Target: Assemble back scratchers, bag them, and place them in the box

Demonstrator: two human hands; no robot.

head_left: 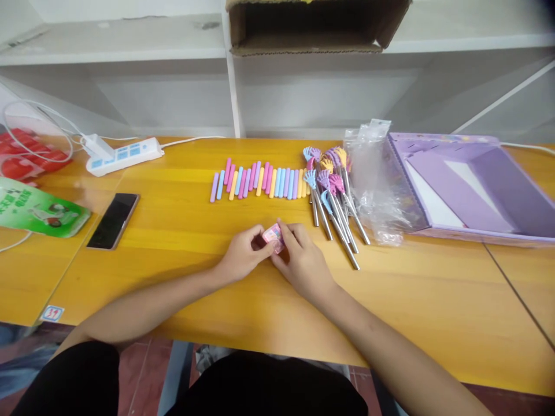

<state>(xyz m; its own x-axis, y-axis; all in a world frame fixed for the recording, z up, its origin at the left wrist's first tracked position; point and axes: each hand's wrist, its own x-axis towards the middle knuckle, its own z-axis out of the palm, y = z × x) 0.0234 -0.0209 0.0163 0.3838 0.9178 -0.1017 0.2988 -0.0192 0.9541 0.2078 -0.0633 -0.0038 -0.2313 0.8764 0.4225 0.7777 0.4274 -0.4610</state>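
Note:
Both hands meet over the middle of the wooden table [182,231]. My left hand [243,254] and my right hand [301,260] pinch one small pink piece [274,237] between their fingertips, low over the tabletop. Just behind them lies a row of several pastel tubes [260,180] in pink, purple, blue and yellow. To the right of the row sits a bunch of metal rods topped with small coloured plastic hands [332,190], fanned toward me.
A crumpled clear plastic bag [373,185] and an open purple display box [472,190] lie at the right. At the left are a black phone [113,220], a white power strip [124,155], a green packet [39,211] and a red pack [26,153]. A cardboard box [312,26] sits on the shelf behind.

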